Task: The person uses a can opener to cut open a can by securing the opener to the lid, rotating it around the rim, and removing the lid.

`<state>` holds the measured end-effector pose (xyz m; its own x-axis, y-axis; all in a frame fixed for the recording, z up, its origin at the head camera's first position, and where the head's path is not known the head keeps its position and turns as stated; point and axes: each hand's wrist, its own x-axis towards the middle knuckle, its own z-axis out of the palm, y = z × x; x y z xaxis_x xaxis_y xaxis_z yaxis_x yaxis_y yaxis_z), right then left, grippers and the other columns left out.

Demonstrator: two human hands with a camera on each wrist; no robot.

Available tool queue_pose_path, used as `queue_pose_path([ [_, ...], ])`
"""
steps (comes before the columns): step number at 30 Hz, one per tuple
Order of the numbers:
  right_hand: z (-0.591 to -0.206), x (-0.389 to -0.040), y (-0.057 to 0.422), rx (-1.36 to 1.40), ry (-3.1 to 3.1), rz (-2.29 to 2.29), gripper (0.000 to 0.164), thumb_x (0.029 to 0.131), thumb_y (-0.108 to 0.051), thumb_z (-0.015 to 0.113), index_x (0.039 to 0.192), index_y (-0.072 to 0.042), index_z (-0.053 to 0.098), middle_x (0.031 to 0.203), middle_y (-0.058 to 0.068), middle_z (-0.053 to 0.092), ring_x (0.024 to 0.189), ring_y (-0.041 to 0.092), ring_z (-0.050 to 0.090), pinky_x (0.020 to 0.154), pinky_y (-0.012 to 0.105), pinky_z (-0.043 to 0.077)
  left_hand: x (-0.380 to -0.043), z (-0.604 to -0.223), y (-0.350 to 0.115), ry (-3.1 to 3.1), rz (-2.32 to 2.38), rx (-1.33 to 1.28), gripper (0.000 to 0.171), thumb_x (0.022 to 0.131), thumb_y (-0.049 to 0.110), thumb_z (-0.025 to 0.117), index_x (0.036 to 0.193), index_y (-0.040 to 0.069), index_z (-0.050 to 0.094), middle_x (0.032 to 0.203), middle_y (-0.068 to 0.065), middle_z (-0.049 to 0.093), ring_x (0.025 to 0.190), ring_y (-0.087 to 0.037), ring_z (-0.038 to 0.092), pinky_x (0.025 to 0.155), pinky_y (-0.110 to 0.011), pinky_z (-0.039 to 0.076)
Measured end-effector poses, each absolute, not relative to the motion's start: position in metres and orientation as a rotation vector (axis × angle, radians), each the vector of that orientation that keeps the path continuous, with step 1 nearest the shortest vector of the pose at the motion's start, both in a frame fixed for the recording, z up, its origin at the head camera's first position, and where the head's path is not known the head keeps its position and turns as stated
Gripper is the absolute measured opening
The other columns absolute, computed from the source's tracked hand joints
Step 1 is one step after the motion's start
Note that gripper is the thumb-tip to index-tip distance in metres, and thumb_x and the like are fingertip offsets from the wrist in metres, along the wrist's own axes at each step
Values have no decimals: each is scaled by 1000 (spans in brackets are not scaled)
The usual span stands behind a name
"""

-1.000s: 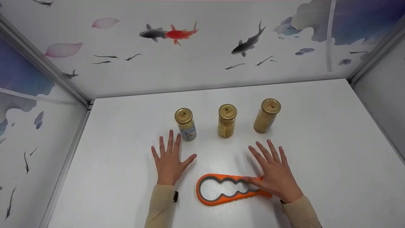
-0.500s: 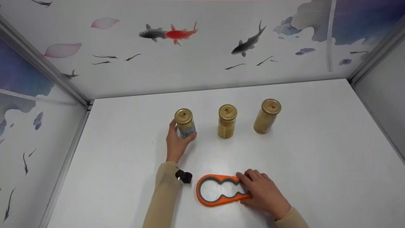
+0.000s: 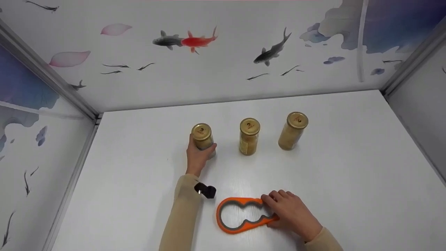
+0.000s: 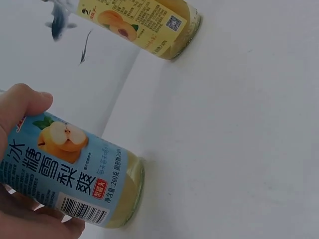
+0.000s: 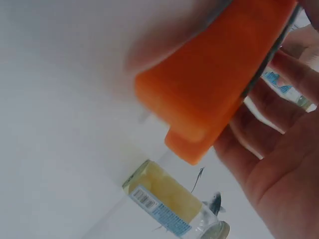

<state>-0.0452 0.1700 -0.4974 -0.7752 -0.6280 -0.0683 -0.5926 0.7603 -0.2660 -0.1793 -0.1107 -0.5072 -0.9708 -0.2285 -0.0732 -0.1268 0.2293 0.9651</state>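
My left hand [image 3: 197, 157] grips a glass jar of pears [image 3: 202, 133] with a gold lid, standing at the left of a row. Its thumb lies across the near side, and the blue label [image 4: 65, 167] with a pear picture shows in the left wrist view. On the table nearer me, my right hand [image 3: 292, 212] holds the handle end of an orange jar opener [image 3: 251, 225] with a grey wavy inner edge. The opener's wide loop points left. In the right wrist view, fingers [image 5: 254, 129] pass behind its orange handle [image 5: 214, 64].
Two more gold-lidded jars stand upright to the right: a middle jar [image 3: 248, 139] with a yellow peach label and a right jar [image 3: 292, 134]. A white wall [image 3: 223, 85] with painted fish rises behind the white table [image 3: 331, 167]; side panels flank it.
Both hands were spread open over the table. The left has moved forward and taken hold of the left jar; the right has come down and gripped the jar opener, which has barely moved.
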Motion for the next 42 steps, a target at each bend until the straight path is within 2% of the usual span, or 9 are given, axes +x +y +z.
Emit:
queue_pose_path([
  [2,-498,-45,172,-1012,2819,-306,58,70,-38,85,114,-12,57,96,3,56,82,20,51,73,41,52,-177,-508,-110,-2400,-1854,353,76,80,15,78,143,10,36,138,-12,47,132,-27,40,110,-44,29],
  [7,-503,-43,178,-1019,2922,-245,57,68,-25,86,113,-12,55,97,2,54,82,19,53,63,36,50,-173,-509,-108,-2393,-1855,324,74,79,13,78,142,10,39,135,-12,50,129,-28,43,108,-43,32],
  [14,-505,-46,190,-960,2992,-250,58,62,-15,85,112,-9,56,99,2,52,85,19,52,68,36,51,-169,-508,-110,-2438,-1887,292,74,79,12,79,142,9,41,135,-14,50,128,-29,43,106,-45,33],
  [19,-500,-51,200,-775,2958,-313,57,63,-16,83,111,-8,53,95,0,52,79,16,52,72,40,51,-163,-507,-114,-2542,-1914,223,74,78,13,80,141,6,42,136,-14,50,129,-30,43,107,-46,33],
  [23,-497,-55,211,-656,2976,-383,55,66,-21,82,110,-9,52,87,-3,57,71,12,50,67,35,50,-158,-505,-115,-2593,-1963,155,74,76,12,81,139,4,43,134,-13,51,127,-29,45,106,-45,34],
  [26,-493,-59,218,-588,3037,-446,54,66,-21,82,109,-8,52,83,-2,60,67,11,50,60,31,48,-156,-503,-112,-2615,-2014,134,75,75,9,81,139,3,43,133,-13,52,127,-29,45,106,-45,34],
  [31,-483,-64,225,-498,3124,-509,57,65,-16,81,113,-4,53,87,3,61,68,15,55,61,34,50,-151,-498,-106,-2619,-2087,120,74,74,6,81,138,4,44,133,-13,52,126,-29,46,106,-45,34],
  [37,-465,-71,228,-579,3265,-653,60,61,-9,79,115,0,53,89,6,65,69,18,56,61,37,50,-145,-491,-97,-2566,-2175,65,75,71,6,81,136,2,45,131,-13,53,124,-30,46,106,-46,34],
  [42,-438,-80,226,-724,3271,-743,61,59,-9,78,115,-1,53,88,2,65,70,15,54,59,34,48,-139,-484,-88,-2575,-2201,70,78,68,1,81,137,4,46,132,-12,52,125,-29,45,107,-46,32],
])
